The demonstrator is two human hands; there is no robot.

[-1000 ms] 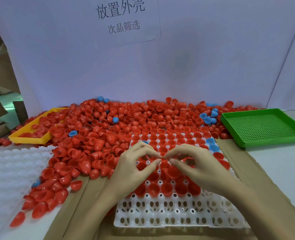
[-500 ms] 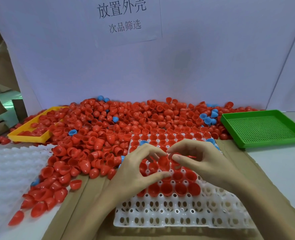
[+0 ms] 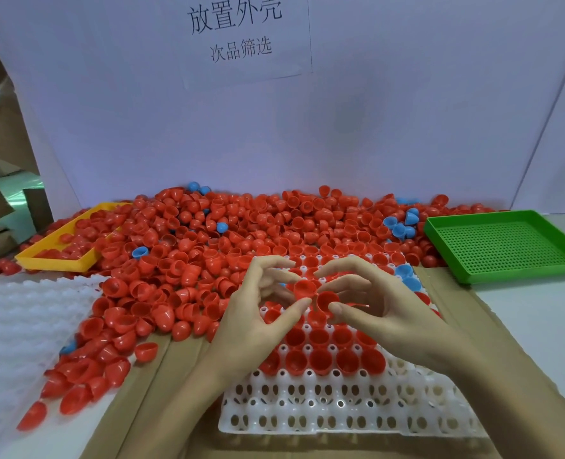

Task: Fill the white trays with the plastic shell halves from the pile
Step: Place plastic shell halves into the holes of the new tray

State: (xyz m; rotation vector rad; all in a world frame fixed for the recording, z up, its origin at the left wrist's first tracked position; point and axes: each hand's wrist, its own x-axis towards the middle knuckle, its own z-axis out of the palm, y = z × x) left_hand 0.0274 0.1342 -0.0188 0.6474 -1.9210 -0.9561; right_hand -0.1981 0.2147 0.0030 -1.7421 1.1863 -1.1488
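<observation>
fingers of the left hand [image 3: 251,313] are curved, and its thumb and forefinger pinch a red shell half [image 3: 305,288] just above the middle of the white tray [image 3: 340,412]. the right hand [image 3: 384,309] does the same beside it: thumb and forefinger close on a second red shell half [image 3: 327,300], and the other fingers are spread above. the two shells almost touch each other.

the tray lies on brown cardboard [image 3: 456,293] in front of the person. its far and middle rows already hold red shells with the open side up, and a few blue shells [image 3: 407,276] sit at the far right edge. the three or so rows nearest to the person have only bare holes. so i judge the tray more than half filled, with the near rows left to do, and the two held shells will probably go into the next free holes.

the pile [image 3: 241,233] behind and to the left of the tray is still very large, mostly red with some blue pieces. more white trays [image 3: 16,326] wait at the left, with no shells seated in them as far as i can see, so much of the task remains. a yellow tray [image 3: 59,263] at the far left is partly covered by the pile, and a green tray [image 3: 506,246] at the right holds nothing.
</observation>
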